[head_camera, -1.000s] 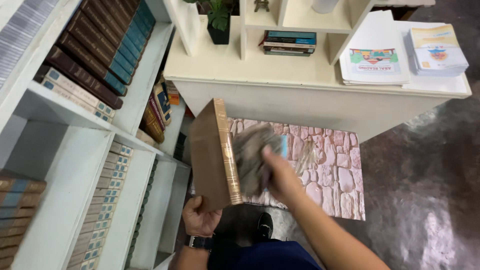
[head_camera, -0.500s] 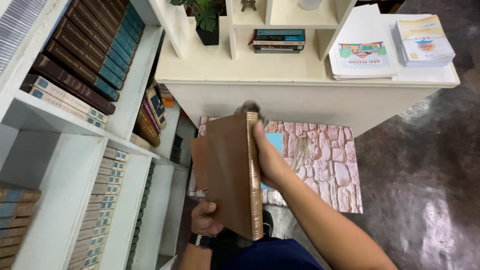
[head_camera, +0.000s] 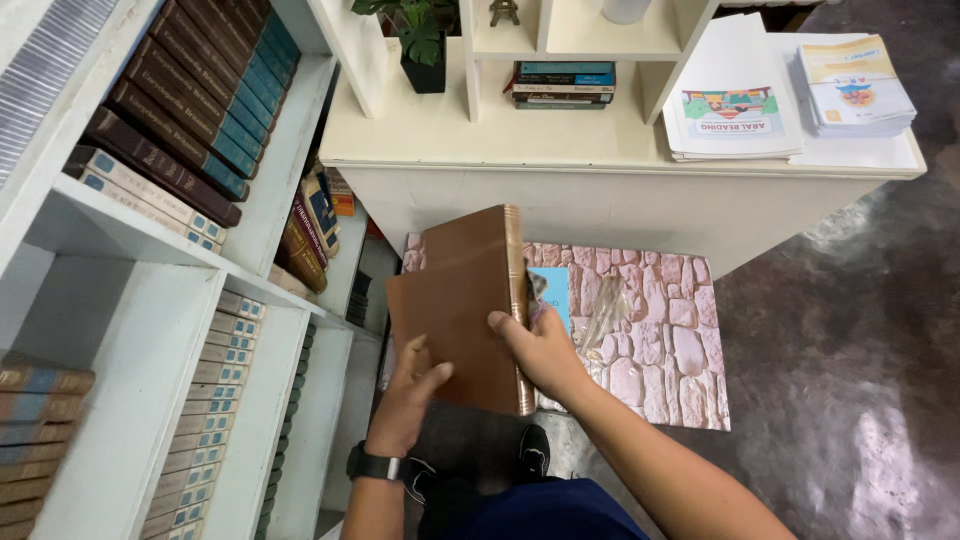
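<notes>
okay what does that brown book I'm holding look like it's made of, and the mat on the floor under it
Brown book: looks like leather or leatherette over board, smooth with a dull sheen, with a ribbed spine; which one is unclear. Mat: a flat sheet printed with pink-grey stones, probably vinyl or paper, since it lies thin with straight-cut edges.

Brown book (head_camera: 465, 300); pink stone-pattern mat (head_camera: 650, 340); white shelves (head_camera: 150, 330).
</notes>
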